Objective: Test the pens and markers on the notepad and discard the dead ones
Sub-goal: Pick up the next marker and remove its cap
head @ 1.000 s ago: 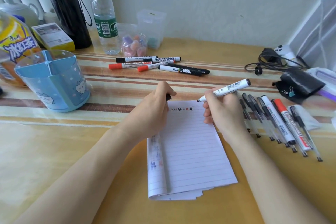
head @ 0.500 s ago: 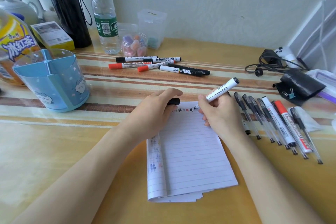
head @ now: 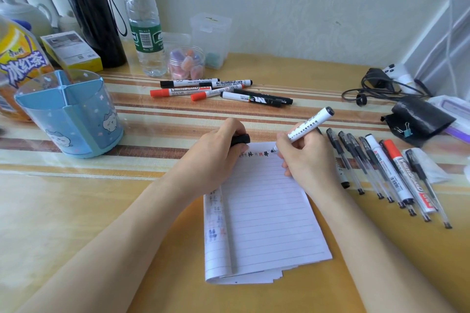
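We see the right hand (head: 309, 160) gripping a white marker (head: 307, 124), tip touching the top line of the notepad (head: 267, 211) (beside a row of small test marks). The left hand (head: 216, 152) is closed around a black cap (head: 240, 139) at the notepad's top left corner. More pens (head: 368, 160) lie toward the table's right edge.

five markers (head: 221, 90) at back, two bottles (head: 145, 20).
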